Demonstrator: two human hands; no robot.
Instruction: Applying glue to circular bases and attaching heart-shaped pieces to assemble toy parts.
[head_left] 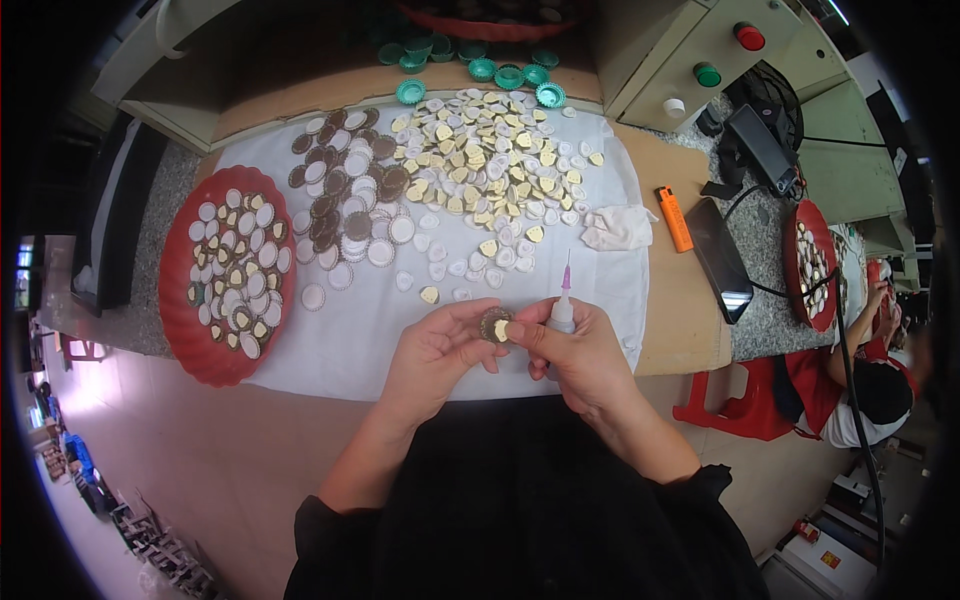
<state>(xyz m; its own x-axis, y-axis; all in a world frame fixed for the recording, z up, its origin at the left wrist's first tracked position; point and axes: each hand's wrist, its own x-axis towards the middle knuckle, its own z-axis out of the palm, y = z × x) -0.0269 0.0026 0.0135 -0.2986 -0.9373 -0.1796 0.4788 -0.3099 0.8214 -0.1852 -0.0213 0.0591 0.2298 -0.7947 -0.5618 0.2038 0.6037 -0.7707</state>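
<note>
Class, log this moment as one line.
left hand: holding brown scalloped disc; right hand: gripping pink-hubbed syringe, thumb at gold piece; red scalloped tray: left

Soft light covers the white cloth, glare brightens the floor, edges bend into black.

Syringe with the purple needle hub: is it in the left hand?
No, the right hand holds the syringe, while the left hand holds a dark round disc.

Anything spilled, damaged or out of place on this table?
No clear spill or damage. Only the crumpled white cloth looks odd, bunched at the right edge of the otherwise spread white sheet, beside loose pieces.
</note>
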